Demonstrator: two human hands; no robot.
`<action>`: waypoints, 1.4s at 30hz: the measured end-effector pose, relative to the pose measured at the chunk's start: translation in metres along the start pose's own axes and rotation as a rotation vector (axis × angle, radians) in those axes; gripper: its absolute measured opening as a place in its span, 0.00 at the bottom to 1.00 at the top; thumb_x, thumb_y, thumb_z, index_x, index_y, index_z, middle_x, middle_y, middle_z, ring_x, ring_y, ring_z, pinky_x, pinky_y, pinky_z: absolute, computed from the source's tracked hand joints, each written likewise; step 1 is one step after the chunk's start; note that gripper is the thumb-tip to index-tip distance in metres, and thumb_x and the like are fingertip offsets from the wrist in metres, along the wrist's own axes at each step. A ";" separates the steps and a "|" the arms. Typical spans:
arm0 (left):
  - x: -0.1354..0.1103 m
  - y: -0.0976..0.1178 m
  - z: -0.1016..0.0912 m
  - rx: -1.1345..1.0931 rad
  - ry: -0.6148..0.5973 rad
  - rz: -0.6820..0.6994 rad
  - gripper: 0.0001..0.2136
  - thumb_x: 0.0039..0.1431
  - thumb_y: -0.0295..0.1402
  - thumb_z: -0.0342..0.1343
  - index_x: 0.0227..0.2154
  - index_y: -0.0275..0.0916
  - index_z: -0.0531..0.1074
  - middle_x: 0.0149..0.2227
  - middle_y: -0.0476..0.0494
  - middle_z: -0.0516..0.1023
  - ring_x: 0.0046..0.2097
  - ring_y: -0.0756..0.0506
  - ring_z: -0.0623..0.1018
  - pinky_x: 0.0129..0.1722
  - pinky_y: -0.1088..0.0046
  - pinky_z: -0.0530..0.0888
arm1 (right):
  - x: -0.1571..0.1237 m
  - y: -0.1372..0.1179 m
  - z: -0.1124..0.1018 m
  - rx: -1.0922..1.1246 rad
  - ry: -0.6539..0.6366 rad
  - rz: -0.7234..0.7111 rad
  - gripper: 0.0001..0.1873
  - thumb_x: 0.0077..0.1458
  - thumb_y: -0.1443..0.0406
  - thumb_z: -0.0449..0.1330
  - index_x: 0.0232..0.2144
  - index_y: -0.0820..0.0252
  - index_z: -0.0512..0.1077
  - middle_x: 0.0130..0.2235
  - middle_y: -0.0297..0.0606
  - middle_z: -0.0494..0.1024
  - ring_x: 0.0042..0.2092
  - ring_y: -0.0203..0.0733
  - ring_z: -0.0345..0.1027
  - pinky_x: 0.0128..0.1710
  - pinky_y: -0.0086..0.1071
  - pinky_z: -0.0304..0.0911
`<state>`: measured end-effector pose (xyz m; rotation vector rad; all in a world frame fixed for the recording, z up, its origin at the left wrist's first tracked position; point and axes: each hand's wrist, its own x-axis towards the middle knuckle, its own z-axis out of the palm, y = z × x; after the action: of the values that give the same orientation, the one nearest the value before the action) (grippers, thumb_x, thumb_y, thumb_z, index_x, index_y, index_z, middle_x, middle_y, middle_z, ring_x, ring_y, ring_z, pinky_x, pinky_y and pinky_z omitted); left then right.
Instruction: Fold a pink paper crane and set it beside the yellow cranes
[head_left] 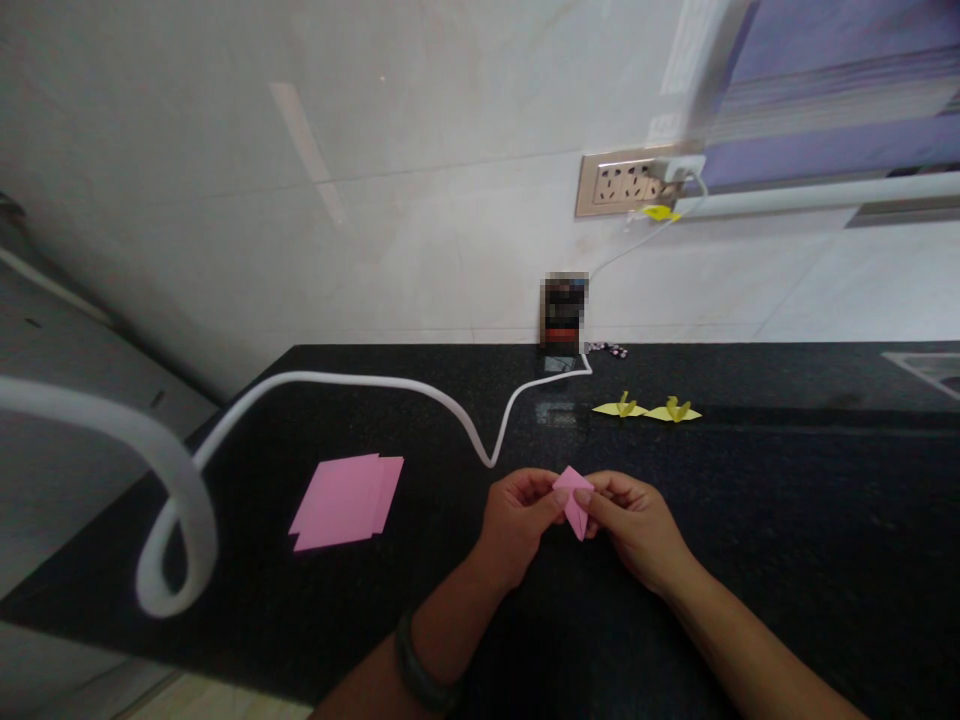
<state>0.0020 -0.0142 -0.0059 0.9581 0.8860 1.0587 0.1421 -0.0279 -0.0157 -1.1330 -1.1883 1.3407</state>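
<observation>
A small folded pink paper piece (574, 500), kite-shaped with its tip pointing down, is pinched between both my hands just above the black countertop (787, 520). My left hand (519, 520) grips its left edge with thumb and fingers closed. My right hand (634, 525) pinches its right edge the same way. A dark band sits on my left wrist (420, 665). A stack of flat pink paper sheets (346, 500) lies on the counter to the left of my hands.
Two yellow folded paper cranes (646, 408) rest behind my hands. A white cable (360, 385) snakes from the near left to a dark device (562, 320) against the wall. A wall socket (626, 182) holds a plug. A sink edge (930, 365) shows far right.
</observation>
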 end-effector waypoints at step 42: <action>0.000 0.001 0.000 0.000 -0.010 0.052 0.02 0.42 0.26 0.56 0.23 0.34 0.69 0.22 0.50 0.71 0.26 0.54 0.69 0.28 0.78 0.66 | 0.001 0.007 -0.001 0.047 0.023 -0.103 0.02 0.45 0.69 0.58 0.25 0.60 0.70 0.21 0.30 0.70 0.21 0.30 0.62 0.21 0.25 0.58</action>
<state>0.0019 -0.0140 -0.0044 0.9898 0.8570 1.0977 0.1421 -0.0275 -0.0225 -1.0380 -1.1765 1.2675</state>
